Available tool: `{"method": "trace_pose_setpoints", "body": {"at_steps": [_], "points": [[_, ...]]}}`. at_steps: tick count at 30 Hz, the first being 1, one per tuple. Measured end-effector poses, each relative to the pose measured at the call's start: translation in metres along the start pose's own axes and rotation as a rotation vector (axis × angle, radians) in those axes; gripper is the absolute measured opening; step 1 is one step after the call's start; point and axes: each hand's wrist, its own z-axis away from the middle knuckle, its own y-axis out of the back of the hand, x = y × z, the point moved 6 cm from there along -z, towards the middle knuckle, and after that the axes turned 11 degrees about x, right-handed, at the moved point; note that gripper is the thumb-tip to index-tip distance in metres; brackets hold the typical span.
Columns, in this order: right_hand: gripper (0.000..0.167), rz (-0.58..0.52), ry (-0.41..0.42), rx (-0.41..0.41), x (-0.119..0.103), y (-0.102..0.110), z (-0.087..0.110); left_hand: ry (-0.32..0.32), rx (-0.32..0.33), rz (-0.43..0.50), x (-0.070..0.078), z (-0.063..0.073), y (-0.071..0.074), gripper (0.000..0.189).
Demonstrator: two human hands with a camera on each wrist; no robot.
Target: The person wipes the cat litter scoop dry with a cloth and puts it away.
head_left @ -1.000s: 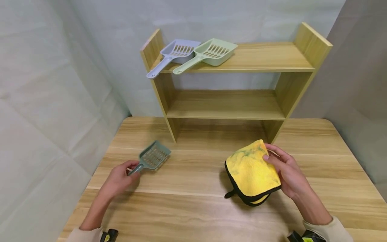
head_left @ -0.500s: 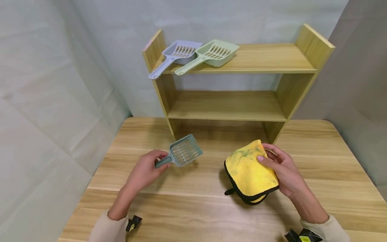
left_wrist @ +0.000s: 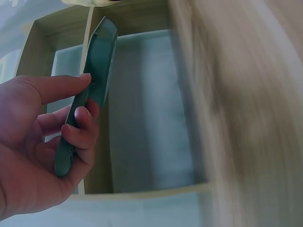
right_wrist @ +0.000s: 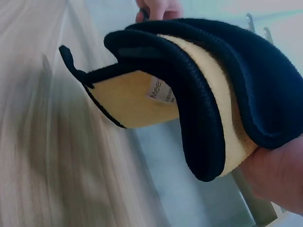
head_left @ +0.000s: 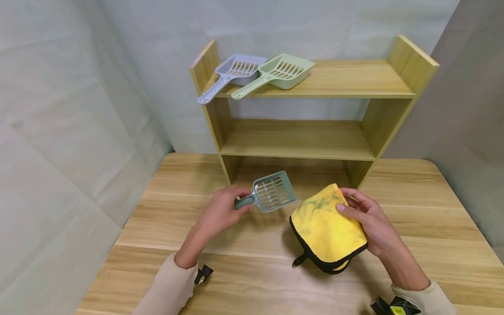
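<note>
My left hand grips the handle of a dark green slotted litter scoop, held above the table just left of the cloth. In the left wrist view the thumb lies along the scoop near its neck, with fingers curled round the handle. On the right, my right hand pinches a folded yellow cloth with black edging by its right side, thumb on top. The right wrist view shows the layered folds of the cloth, a white label and a black loop hanging off one corner.
A wooden shelf unit stands at the back of the wooden table. On its top board, a lavender litter scoop and a pale green one lie side by side, handles over the front edge. Grey fabric walls enclose the table.
My left hand has lifted the dark green litter scoop off the left of the table and carried it right, toward the cloth. My right hand keeps its hold on the cloth, nearly still.
</note>
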Motion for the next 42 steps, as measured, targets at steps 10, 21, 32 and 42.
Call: {"method": "trace_pose_setpoints", "body": {"at_steps": [10,21,32,42], "points": [[0.040,-0.013,0.022,-0.189,-0.002,-0.013,0.000,-0.040,-0.030,0.018,0.021,-0.017,-0.026,0.026],[0.036,0.029,0.039,-0.307,-0.002,-0.031,-0.005,-0.097,-0.076,0.042,0.036,-0.012,-0.046,0.024],[0.028,0.209,0.040,-0.057,-0.003,-0.016,-0.019,-0.123,-0.084,0.063,0.037,-0.009,-0.039,0.022],[0.026,0.302,0.050,0.049,-0.008,-0.004,-0.025,-0.159,-0.084,0.059,0.036,-0.008,-0.031,0.023]]}}
